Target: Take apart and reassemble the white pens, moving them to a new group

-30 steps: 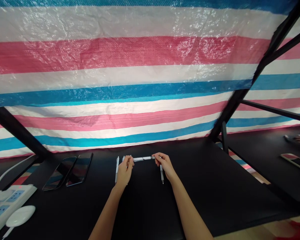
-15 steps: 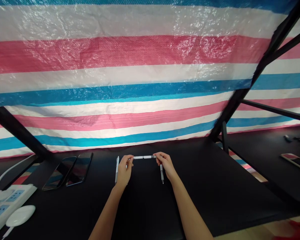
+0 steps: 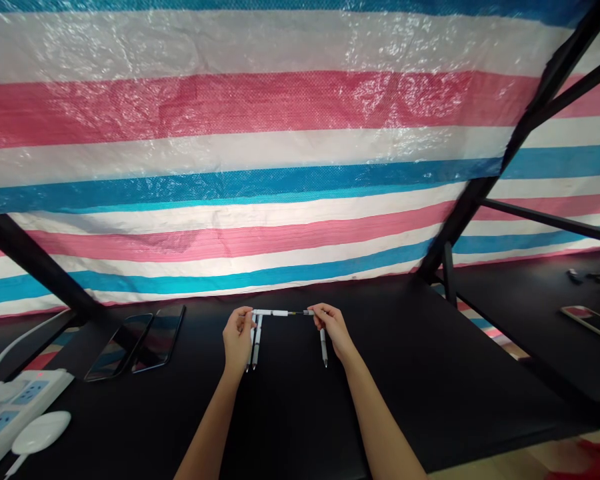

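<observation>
My left hand (image 3: 239,337) is closed, pinching the outer end of a white pen barrel (image 3: 273,313) held level above the black table. My right hand (image 3: 331,327) is closed on the grey front part of the same pen (image 3: 308,313). Between these two halves a thin dark refill (image 3: 296,313) shows, so the pen is drawn apart. Beside my left hand lie white-and-grey pens, one of them a pen (image 3: 257,347) with its tip toward me; another is partly hidden by the fingers. Below my right hand lies a further pen (image 3: 324,350), its upper end covered.
Two dark phones (image 3: 159,339) lie on the left of the black table (image 3: 290,413). A white power strip (image 3: 27,400) and a white oval charger (image 3: 43,430) sit at the near left. Black metal posts (image 3: 460,220) and a striped sheet (image 3: 260,220) stand behind. Another phone (image 3: 593,323) lies far right.
My left hand has moved left with the white barrel, opening a gap that bares the refill. My right hand has stayed almost still. The pens beside my left hand show more now.
</observation>
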`<move>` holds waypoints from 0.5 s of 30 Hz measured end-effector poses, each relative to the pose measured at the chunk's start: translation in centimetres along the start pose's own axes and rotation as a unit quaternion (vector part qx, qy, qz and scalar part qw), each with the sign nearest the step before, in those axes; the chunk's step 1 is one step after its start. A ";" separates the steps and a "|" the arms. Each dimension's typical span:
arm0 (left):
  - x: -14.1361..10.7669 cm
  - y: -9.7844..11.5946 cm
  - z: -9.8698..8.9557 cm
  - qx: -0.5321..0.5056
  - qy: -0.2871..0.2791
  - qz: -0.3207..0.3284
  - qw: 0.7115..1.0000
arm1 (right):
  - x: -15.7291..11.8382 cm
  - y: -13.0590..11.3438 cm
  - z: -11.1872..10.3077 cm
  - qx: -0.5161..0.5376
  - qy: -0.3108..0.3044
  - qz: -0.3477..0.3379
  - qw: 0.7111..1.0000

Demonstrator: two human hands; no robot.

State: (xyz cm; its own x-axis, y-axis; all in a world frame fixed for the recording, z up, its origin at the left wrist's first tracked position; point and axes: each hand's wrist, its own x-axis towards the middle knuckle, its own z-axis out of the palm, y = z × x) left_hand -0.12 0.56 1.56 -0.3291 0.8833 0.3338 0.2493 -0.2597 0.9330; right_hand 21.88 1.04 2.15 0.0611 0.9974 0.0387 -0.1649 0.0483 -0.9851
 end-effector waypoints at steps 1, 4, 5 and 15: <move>0.1 -0.1 -0.1 -0.002 0.007 -0.004 1.000 | 0.0 0.0 0.0 0.001 0.000 0.001 1.000; 0.3 -0.3 -0.3 -0.006 0.022 -0.018 1.000 | 0.1 0.1 -0.1 0.007 0.001 0.000 1.000; 0.4 -0.4 -0.4 -0.010 0.025 -0.021 0.999 | 0.1 0.1 -0.2 0.008 0.001 -0.001 1.000; 0.9 -0.8 -0.5 -0.053 0.055 -0.036 0.996 | 0.1 -0.1 -0.2 0.014 0.008 0.002 1.000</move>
State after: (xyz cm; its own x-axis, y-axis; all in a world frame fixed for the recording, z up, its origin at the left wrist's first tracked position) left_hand -1.07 1.34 1.18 -0.4429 0.8541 0.2727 0.1259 -0.2419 0.9621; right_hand 22.06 1.08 2.20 0.0769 0.9965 0.0316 -0.1924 0.0459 -0.9802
